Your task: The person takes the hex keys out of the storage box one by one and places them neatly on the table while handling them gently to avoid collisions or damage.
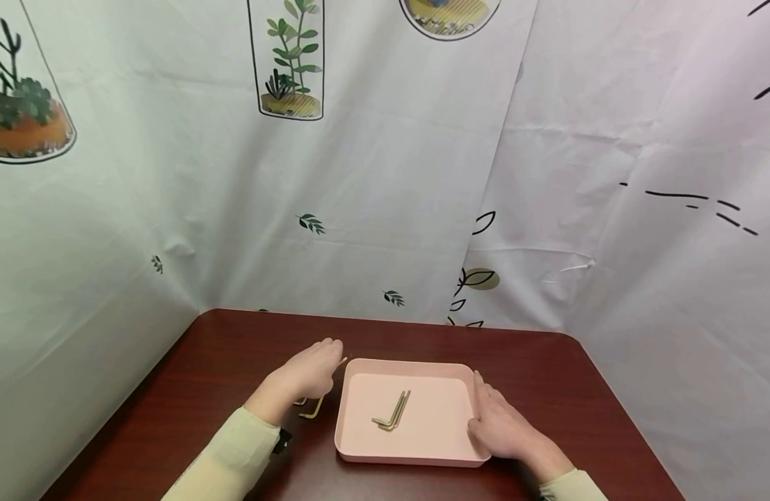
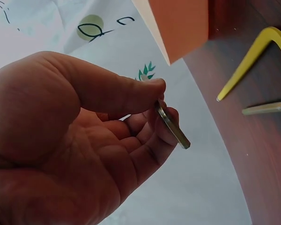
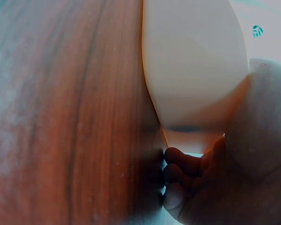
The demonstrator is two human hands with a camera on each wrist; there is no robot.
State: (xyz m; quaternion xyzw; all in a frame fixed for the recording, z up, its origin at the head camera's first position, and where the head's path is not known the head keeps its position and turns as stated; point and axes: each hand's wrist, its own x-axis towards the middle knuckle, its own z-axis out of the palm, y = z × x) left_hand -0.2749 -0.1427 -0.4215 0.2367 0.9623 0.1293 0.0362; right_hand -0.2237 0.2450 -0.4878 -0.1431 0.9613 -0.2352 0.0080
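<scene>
My left hand (image 1: 311,370) is just left of the pink tray (image 1: 437,407), above the table. Between thumb and fingers it pinches a brass-coloured hex key (image 2: 173,126); much of the key is hidden by the fingers. Below that hand, a yellow hex key (image 2: 247,63) and a brassy one (image 2: 266,108) lie on the table. Several similar hex keys (image 1: 394,414) lie together inside the tray, left of its middle. My right hand (image 1: 502,423) grips the tray's right side, thumb over the rim and the other fingers outside, near the tabletop.
A dark red wooden table (image 1: 579,410) with rounded back corners carries everything. White cloth (image 1: 372,209) printed with plants hangs behind it and along both sides.
</scene>
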